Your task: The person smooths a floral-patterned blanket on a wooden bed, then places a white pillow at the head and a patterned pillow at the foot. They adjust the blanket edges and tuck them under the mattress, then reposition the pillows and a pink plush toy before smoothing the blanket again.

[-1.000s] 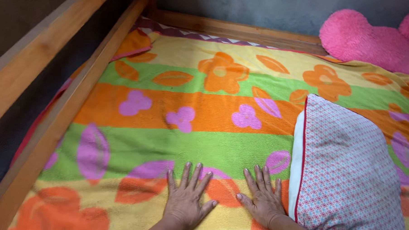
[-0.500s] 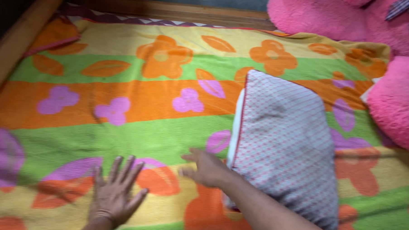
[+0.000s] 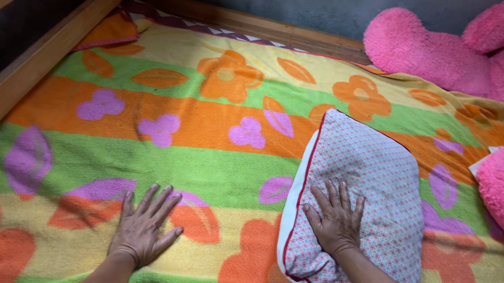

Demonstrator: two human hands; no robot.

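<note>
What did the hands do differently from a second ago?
The right hand left the blanket and moved right, onto the patterned pillow, where it now lies flat. It grips nothing. The left hand stayed flat on the blanket. The pink plush toy still lies at the far corner.

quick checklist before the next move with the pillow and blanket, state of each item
1. Right hand flat on the patterned pillow, fingers spread: ok.
2. Left hand flat on the striped flower blanket, apart from the pillow: ok.
3. Pillow gripped: not ok, the palm only rests on top, nothing closed around it.
4. Blanket smooth beside the left hand: ok; its far left corner is rumpled against the wooden bed rail: not ok.
5. Pink plush toy apart from the pillow: ok.
6. Pillow's underside and near end: cannot tell.
</note>
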